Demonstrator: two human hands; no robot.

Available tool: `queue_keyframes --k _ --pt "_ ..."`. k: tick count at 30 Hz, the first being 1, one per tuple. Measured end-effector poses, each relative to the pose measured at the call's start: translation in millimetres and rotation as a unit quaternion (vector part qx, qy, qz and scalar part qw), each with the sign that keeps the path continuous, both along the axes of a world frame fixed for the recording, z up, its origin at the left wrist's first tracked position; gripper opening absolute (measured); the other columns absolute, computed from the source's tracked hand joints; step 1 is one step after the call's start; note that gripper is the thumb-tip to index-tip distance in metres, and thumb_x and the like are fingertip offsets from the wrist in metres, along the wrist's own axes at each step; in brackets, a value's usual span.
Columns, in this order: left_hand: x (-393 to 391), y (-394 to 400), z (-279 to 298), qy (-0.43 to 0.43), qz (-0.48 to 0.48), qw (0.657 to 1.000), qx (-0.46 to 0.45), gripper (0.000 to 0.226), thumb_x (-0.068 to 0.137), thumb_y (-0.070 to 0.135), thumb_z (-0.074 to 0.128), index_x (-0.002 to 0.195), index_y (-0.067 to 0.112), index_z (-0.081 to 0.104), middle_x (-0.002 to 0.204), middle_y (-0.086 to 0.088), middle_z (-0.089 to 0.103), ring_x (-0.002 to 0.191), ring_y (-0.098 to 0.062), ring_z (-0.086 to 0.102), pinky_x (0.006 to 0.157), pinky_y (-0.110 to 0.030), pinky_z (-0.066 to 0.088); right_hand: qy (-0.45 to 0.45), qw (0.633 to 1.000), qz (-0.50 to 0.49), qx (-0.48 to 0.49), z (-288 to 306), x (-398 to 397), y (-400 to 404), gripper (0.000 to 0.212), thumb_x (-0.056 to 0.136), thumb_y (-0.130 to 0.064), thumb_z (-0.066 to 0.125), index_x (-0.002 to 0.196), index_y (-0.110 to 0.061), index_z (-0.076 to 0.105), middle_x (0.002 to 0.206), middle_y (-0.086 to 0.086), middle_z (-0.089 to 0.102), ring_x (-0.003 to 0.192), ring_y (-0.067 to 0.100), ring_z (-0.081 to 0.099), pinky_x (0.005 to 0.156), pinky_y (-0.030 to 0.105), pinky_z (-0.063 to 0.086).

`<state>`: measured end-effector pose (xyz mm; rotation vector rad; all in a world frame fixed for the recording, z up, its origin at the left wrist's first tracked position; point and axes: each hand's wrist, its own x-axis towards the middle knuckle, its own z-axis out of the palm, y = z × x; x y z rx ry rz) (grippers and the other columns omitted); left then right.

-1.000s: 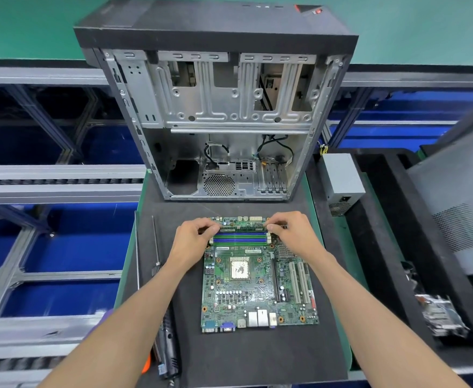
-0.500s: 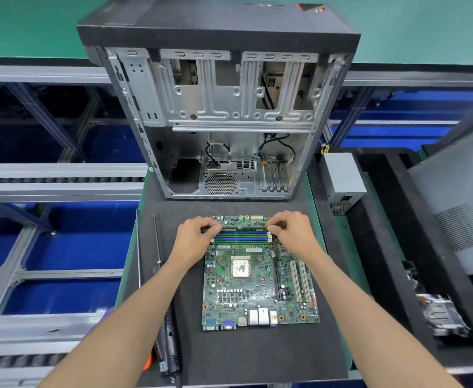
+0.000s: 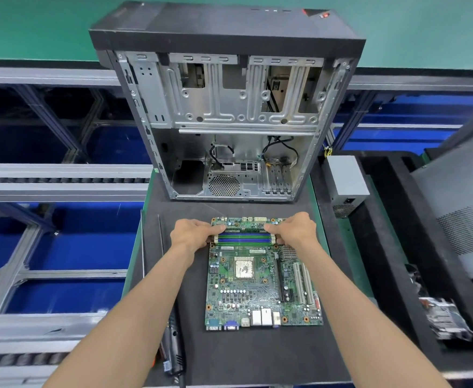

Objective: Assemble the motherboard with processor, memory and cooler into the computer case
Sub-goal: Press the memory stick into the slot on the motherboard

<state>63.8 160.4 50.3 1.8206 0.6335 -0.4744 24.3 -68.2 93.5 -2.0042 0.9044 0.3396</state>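
The green motherboard [image 3: 257, 292] lies flat on a black mat [image 3: 257, 357], with the processor [image 3: 244, 268] seated in its socket. At the board's far end are blue memory slots, and a green memory module [image 3: 243, 234] sits along them. My left hand [image 3: 192, 233] pinches the module's left end with curled fingers. My right hand [image 3: 294, 229] does the same at its right end. The open computer case [image 3: 229, 113] stands just beyond the board, its bare metal interior facing me.
An electric screwdriver [image 3: 173, 348] lies along the mat's left edge. A grey power supply [image 3: 344, 180] sits right of the case. Further right, a black tray [image 3: 398, 275] holds a metal part [image 3: 442, 320], beside a grey side panel [image 3: 459, 219]. Conveyor rails [image 3: 61, 175] run at left.
Both hands stay on the ends of the memory module and have barely moved. The view has shifted slightly.
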Motion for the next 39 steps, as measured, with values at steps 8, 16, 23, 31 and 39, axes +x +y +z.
queue_keyframes --k 8,16,23,31,39 --pt "1 -1 3 0.015 0.002 1.0 0.002 0.037 0.052 0.037 0.099 0.075 0.016 0.08 0.077 -0.001 0.077 0.08 -0.016 0.073 0.074 -0.028 0.061 0.024 1.0 -0.006 0.014 1 2 -3 0.044 0.074 -0.033 0.092 0.093 0.003 0.073 0.078 0.015 0.075 0.066 0.019 0.067 0.089 0.044 0.06" --pt "7 0 6 0.039 -0.02 0.999 0.01 0.034 0.053 0.034 0.1 0.071 0.013 0.08 0.075 -0.002 0.077 0.068 -0.012 0.07 0.068 -0.027 0.062 0.03 0.999 0.01 0.008 5 4 0 0.045 0.078 -0.03 0.09 0.098 0.006 0.071 0.09 0.019 0.074 0.078 0.025 0.07 0.091 0.045 0.058" --pt "11 0 5 0.042 -0.024 0.999 0.015 0.033 0.054 0.03 0.099 0.074 0.012 0.081 0.08 -0.003 0.077 0.078 -0.016 0.074 0.071 -0.028 0.062 0.031 0.999 0.007 0.004 1 4 0 0.045 0.078 -0.033 0.089 0.091 0.005 0.069 0.094 0.019 0.075 0.089 0.027 0.073 0.095 0.043 0.056" --pt "6 -1 6 0.019 -0.017 0.999 0.023 0.031 0.052 0.036 0.099 0.067 0.017 0.08 0.078 0.0 0.077 0.075 -0.015 0.073 0.072 -0.028 0.062 0.02 1.0 0.01 -0.002 2 3 2 0.043 0.078 -0.034 0.089 0.09 0.004 0.072 0.091 0.018 0.075 0.09 0.027 0.074 0.096 0.043 0.056" --pt "2 -2 8 0.023 -0.022 0.998 0.048 0.042 0.054 0.043 0.097 0.071 0.009 0.078 0.07 -0.005 0.075 0.064 -0.017 0.067 0.072 -0.028 0.061 0.034 0.999 0.013 -0.018 8 4 6 0.046 0.081 -0.036 0.086 0.094 0.003 0.065 0.1 0.019 0.073 0.099 0.031 0.071 0.093 0.044 0.056"
